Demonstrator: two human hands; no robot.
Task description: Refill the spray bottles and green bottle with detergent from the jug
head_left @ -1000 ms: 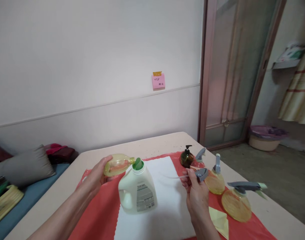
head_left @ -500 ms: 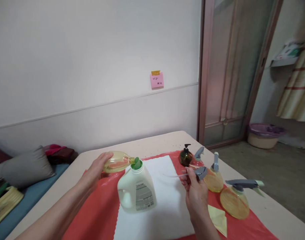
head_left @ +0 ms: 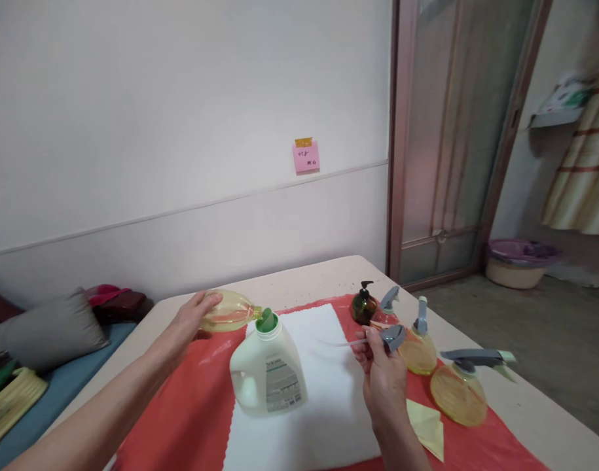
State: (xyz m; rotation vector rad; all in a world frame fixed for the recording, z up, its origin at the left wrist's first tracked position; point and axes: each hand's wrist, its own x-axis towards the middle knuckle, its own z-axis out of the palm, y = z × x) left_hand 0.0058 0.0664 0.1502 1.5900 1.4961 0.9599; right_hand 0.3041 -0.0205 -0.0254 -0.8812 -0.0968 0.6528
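My left hand (head_left: 198, 314) is wrapped round a clear yellow bottle (head_left: 230, 311), tipped on its side with its neck at the mouth of a large white jug (head_left: 270, 373). A green spout (head_left: 268, 320) shows in the jug's opening. The jug stands upright on a white cloth (head_left: 328, 405), its handle to the left. In my right hand (head_left: 382, 366) is a grey spray head (head_left: 392, 337), pinched by the fingers, its thin clear tube (head_left: 336, 343) pointing left over the cloth. Whether liquid flows from the bottle I cannot tell.
On the right stand two yellow spray bottles (head_left: 459, 396), a reddish spray bottle (head_left: 386, 316) and a dark pump bottle (head_left: 363, 306). A folded yellow cloth (head_left: 425, 425) lies on the red sheet (head_left: 181, 405). A pink note (head_left: 306, 157) is on the wall.
The yellow bottle in my left hand has risen slightly at its base and lies a little more tipped toward the jug. The right hand with the spray head stays nearly still.
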